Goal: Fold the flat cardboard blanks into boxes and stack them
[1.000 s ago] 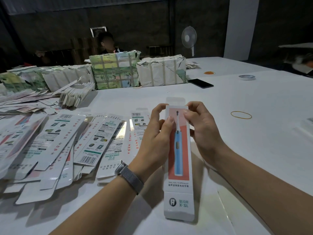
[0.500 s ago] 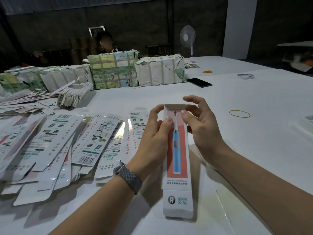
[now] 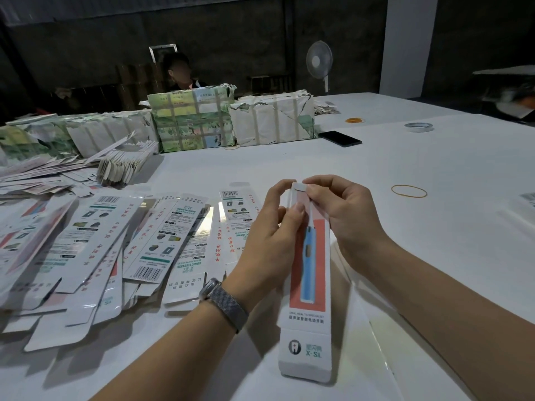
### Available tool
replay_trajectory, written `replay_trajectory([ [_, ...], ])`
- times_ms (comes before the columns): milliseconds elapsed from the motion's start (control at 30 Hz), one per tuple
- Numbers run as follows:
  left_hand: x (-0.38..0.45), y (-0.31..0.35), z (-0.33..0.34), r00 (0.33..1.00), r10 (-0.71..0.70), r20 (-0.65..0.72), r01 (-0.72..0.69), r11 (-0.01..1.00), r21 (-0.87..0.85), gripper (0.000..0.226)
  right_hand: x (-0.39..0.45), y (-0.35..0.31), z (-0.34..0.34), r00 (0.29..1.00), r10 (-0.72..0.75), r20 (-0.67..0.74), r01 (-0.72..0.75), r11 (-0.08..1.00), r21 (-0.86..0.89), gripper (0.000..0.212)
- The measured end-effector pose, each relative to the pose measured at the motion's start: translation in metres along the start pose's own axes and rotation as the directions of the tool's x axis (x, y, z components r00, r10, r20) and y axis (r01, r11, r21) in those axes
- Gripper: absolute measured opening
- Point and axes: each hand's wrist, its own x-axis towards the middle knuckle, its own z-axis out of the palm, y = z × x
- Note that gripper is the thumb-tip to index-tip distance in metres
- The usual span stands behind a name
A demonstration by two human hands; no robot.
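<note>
At the box (image 3: 309, 285) top — flap now folded shut.

**Card, paper and a little metal**

The box (image 3: 309, 285) is thin printed card, smooth with a soft sheen. The flat blanks (image 3: 95, 250) are glossier and catch the light. The table (image 3: 434, 227) looks matt white. The bundles (image 3: 272, 120) wear torn, dull paper. The watch band (image 3: 228, 306) is fine metal mesh.

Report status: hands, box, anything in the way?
Left hand and right hand pinch long white toothbrush carton, far-end flap nearly closed. Flat white cardboard blanks piled left; nothing obstructing.
</note>
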Motion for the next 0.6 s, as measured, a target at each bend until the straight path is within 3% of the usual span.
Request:
replay_trajectory([
  [200,0.002,0.0002,0.0019,0.999,0.049,0.003,-0.049,0.998,0.028,0.039,-0.0044,-0.0006,0.0019,0.999,0.041,0.009,-0.041,0.998,0.044,0.018],
  [433,0.0018,0.0029,0.0027,0.997,0.072,0.023,-0.074,0.995,0.074,0.028,-0.0038,-0.0015,0.0004,0.999,-0.046,-0.024,0.046,0.999,0.001,0.028],
  [600,0.0006,0.0033,0.0025,0.996,0.088,0.019,-0.089,0.992,0.087,0.034,-0.0023,-0.0014,0.0002,0.998,-0.064,-0.016,0.064,0.998,0.001,0.019],
])
